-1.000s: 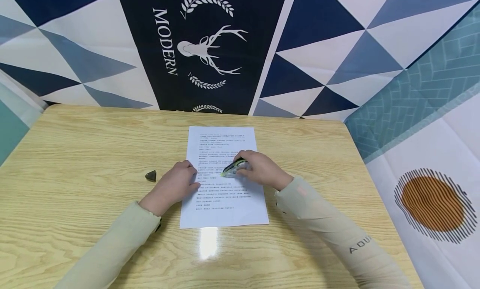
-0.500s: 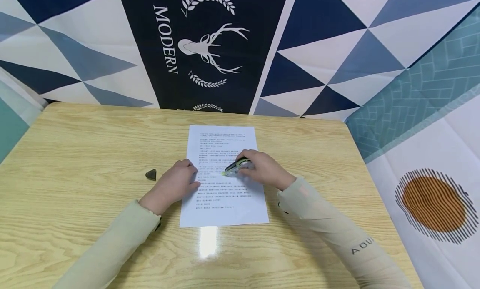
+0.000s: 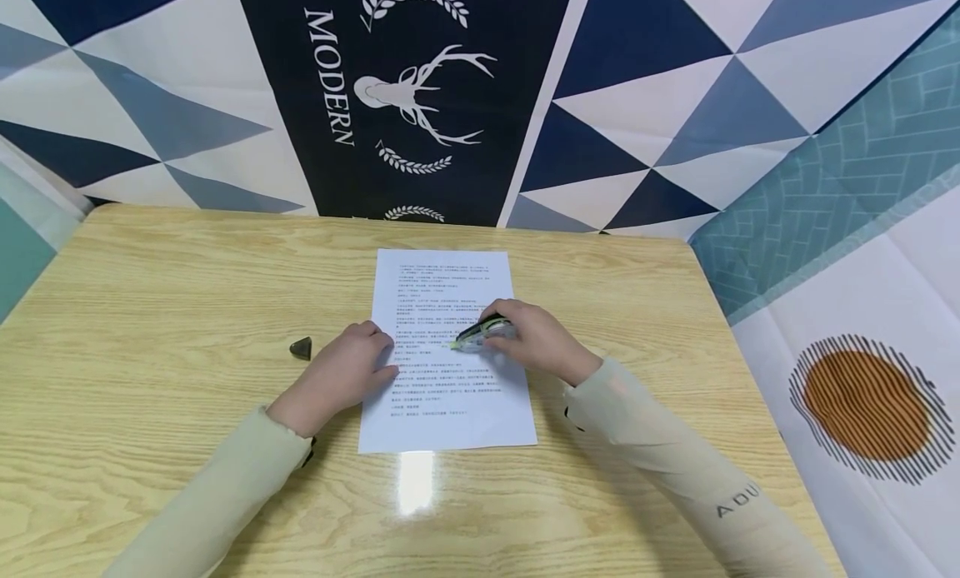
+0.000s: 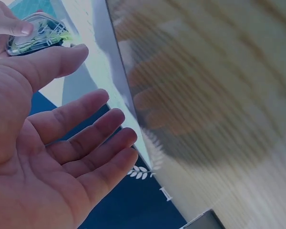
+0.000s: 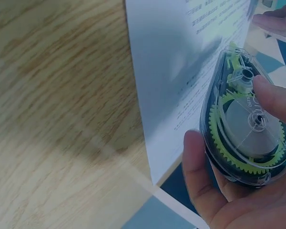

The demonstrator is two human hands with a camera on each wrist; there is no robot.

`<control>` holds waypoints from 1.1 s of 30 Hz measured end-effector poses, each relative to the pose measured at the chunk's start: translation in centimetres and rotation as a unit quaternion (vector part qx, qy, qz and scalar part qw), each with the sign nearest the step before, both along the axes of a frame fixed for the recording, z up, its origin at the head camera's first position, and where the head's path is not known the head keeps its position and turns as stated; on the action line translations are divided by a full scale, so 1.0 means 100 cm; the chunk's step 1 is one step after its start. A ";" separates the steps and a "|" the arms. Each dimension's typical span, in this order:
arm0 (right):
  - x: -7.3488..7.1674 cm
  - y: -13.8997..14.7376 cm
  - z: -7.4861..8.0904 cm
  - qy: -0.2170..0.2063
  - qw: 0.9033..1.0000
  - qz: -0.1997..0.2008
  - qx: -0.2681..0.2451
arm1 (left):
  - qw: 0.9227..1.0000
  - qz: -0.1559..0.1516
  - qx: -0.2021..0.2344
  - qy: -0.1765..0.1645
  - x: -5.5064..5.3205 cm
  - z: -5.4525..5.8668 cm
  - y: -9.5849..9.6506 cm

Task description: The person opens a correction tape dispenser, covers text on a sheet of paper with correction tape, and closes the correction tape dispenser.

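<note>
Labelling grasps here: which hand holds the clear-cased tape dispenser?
The right hand: it grips the tape dispenser over the printed paper. The left hand, by contrast, is at the paper's left edge, with nothing in its palm.

Sheet [image 3: 450, 433] on table [image 3: 187, 295], left hand [image 3: 341, 374] at left edge, correction tape [image 3: 480, 336] over middle, small object [image 3: 302, 348] further left

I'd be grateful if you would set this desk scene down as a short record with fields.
Surface: wood-grain table
Sheet: printed paper, flat on the table
Right hand: grip round a clear-cased correction tape with a yellow-green toothed wheel
Left hand: fingers at the paper's left edge; contact unclear
Loose item: small dark piece, left of the left hand
Backdrop: black panel with the word MODERN and a deer head
</note>
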State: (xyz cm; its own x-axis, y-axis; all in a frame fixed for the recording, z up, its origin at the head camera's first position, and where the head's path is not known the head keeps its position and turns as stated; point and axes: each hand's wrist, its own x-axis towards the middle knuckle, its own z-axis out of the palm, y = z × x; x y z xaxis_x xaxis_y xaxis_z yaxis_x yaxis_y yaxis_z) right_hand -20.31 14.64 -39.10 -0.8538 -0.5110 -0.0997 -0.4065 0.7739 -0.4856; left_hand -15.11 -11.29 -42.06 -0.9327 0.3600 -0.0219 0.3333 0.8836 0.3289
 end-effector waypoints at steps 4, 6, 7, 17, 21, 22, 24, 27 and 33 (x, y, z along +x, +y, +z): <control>0.004 0.001 0.001 -0.008 1.000 0.001 -0.006 | 1.000 -0.012 0.015 0.000 0.006 0.002 -0.002; 0.006 0.001 0.002 -0.013 1.000 0.003 -0.013 | 1.000 -0.018 0.020 0.000 0.009 0.002 -0.002; 0.008 0.001 0.003 -0.015 1.000 0.004 -0.018 | 1.000 -0.022 0.022 0.001 0.011 0.002 -0.003; 0.031 -0.001 0.007 -0.011 0.999 0.037 -0.033 | 0.999 -0.048 0.017 -0.010 0.026 0.005 -0.003; 0.042 -0.004 0.007 -0.005 0.998 0.057 -0.029 | 0.999 -0.051 0.009 -0.016 0.028 0.006 -0.003; 0.044 -0.005 0.006 -0.001 0.998 0.062 -0.027 | 0.999 -0.051 0.007 -0.017 0.028 0.006 -0.003; 0.048 -0.007 0.005 0.002 0.997 0.071 -0.026 | 0.999 -0.051 0.004 -0.018 0.029 0.005 -0.004; 0.054 -0.011 0.004 0.002 0.996 0.082 -0.026 | 0.998 -0.053 0.004 -0.016 0.030 0.005 -0.004; 0.063 -0.021 0.001 0.003 0.995 0.093 -0.029 | 0.998 -0.061 0.009 -0.019 0.032 0.007 -0.005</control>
State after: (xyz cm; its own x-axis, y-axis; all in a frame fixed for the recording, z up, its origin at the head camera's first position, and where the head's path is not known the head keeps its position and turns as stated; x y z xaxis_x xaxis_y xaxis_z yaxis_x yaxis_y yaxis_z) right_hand -14.04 12.50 -39.01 -0.7449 -0.6643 -0.0614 -0.5423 0.6566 -0.5242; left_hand -11.94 -11.81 -41.33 -0.8803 0.4719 -0.0485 0.4258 0.8310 0.3578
